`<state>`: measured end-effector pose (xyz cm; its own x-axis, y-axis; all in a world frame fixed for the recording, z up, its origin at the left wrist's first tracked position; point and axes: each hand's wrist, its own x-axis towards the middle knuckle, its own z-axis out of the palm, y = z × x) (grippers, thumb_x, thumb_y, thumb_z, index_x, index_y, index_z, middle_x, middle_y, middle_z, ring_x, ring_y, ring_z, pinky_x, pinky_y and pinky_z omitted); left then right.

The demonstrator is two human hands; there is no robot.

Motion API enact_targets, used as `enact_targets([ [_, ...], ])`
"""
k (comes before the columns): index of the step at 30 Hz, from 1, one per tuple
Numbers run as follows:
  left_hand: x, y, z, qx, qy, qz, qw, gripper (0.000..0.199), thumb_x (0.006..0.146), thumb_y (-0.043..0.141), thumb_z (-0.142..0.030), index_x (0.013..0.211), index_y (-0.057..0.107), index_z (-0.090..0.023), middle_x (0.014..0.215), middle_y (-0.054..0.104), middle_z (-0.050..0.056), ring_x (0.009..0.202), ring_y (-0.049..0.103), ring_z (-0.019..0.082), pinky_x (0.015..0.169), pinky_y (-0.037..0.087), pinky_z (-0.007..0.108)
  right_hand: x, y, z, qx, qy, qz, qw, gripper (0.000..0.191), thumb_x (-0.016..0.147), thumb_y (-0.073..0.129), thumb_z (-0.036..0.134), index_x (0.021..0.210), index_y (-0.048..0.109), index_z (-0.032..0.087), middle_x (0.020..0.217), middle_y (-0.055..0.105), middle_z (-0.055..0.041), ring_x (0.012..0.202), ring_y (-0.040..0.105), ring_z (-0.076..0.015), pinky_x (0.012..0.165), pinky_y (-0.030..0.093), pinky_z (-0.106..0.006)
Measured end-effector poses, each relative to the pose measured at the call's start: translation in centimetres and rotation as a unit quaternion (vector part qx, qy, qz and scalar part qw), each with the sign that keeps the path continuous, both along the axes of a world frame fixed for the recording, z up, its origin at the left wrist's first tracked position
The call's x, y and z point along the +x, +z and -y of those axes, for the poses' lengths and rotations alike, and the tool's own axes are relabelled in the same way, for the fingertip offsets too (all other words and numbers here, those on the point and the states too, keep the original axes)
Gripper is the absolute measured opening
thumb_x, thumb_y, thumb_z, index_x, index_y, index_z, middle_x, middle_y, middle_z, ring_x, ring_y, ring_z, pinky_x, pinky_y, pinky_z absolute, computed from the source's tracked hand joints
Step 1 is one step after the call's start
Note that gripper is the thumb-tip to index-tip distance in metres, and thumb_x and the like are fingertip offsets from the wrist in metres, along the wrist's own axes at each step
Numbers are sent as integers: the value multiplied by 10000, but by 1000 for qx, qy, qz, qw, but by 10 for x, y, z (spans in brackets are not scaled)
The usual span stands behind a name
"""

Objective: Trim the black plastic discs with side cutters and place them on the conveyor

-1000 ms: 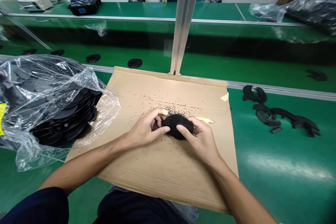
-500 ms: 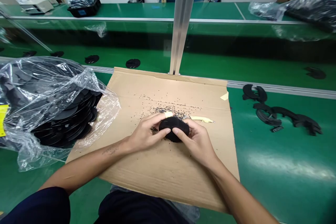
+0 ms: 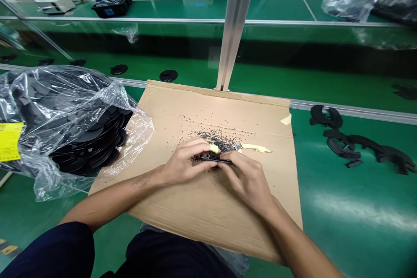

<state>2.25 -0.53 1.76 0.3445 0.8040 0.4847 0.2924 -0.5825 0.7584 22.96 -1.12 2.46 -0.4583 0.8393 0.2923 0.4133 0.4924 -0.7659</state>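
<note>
Flat black plastic disc (image 3: 215,159) gripped edge-on by both hands

Left hand (image 3: 187,160) and right hand (image 3: 249,176) pinch it above a brown cardboard sheet (image 3: 202,208), near scattered tiny black pieces (image 3: 213,134) and yellow-handled metal cutters (image 3: 256,147).

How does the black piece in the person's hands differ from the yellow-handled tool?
The black piece is held by the left hand and right hand, while the yellow-handled tool lies on the cardboard. The black piece looks dark all over; the tool has a pale yellow handle and a metallic head. Both are near scattered black bits.
</note>
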Motion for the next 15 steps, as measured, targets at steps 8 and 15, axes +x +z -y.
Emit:
enact_targets([
  [8, -4, 0, -2, 17, -50, 17, 998, 283, 924, 663, -292, 1197, 675, -214, 982, 682, 80, 869, 653, 175, 729, 567, 305, -4, -2, 3, 0, 25, -55, 998, 135, 948, 526, 188, 981, 649, 234, 924, 717, -52, 822, 677, -181, 726, 539, -316],
  [15, -5, -2, -1, 89, -35, 23, 995, 330, 912, 678, -229, 1239, 638, -255, 985, 702, 67, 872, 674, 168, 729, 570, 313, -7, 2, 3, -3, 39, -45, 998, 155, 956, 503, 172, 900, 637, 225, 841, 689, -44, 745, 635, -166, 686, 528, -308],
])
